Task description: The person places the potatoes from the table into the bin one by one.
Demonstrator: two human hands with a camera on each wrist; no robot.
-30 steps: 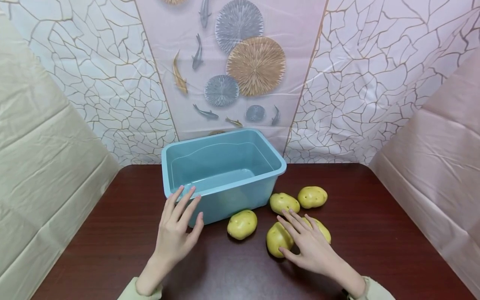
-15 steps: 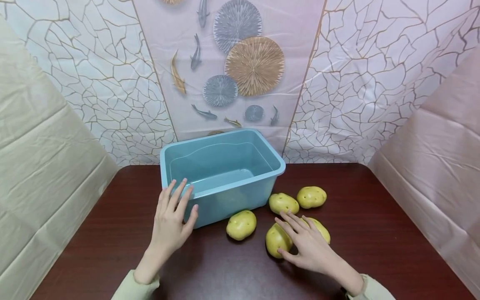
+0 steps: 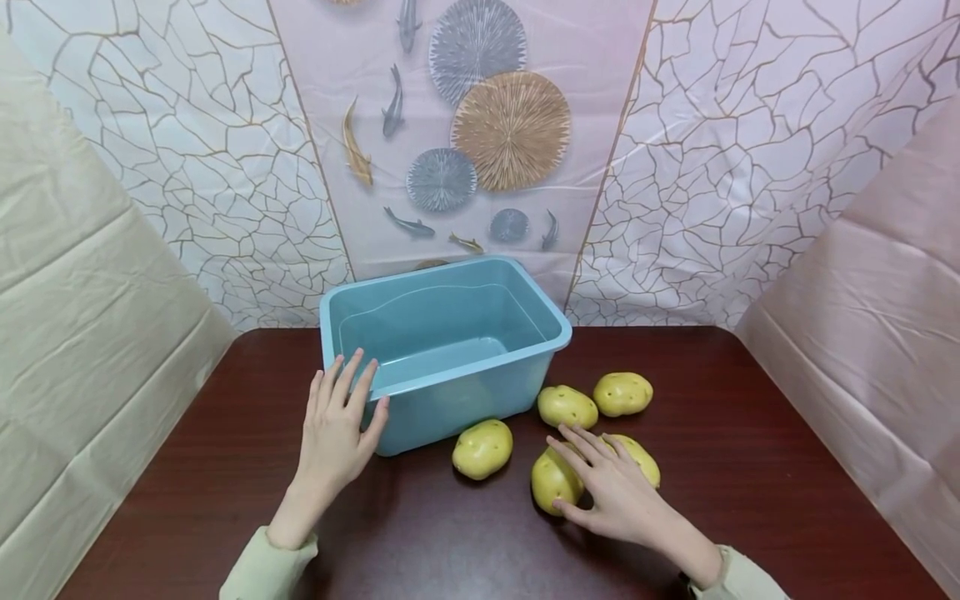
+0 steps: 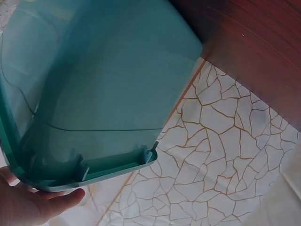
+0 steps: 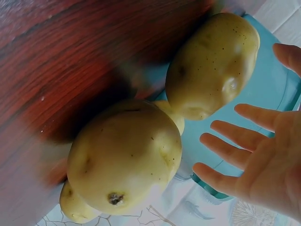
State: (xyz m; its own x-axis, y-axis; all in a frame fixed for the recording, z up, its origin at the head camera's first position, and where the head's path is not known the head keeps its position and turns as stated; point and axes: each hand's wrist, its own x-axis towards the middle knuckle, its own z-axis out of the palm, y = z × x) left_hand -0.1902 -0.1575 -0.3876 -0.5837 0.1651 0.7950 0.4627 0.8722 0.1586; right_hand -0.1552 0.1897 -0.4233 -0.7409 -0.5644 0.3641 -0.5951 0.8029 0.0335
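Shifted left along the blue bin [image 3: 450,367]: left hand [image 3: 333,425], fingers straight on its rim. Right hand [image 3: 611,487] spread flat over potato [image 3: 553,481]; clear gap visible only from right wrist.

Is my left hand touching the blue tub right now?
Touching. The left wrist view shows the left hand against the blue tub at its rim corner; the head view agrees.

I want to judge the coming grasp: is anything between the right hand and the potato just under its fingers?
Nothing visible. The right hand hovers open over the nearest potato, fingers spread, with only air between them in the right wrist view. A second potato lies right beside it, under the same hand.
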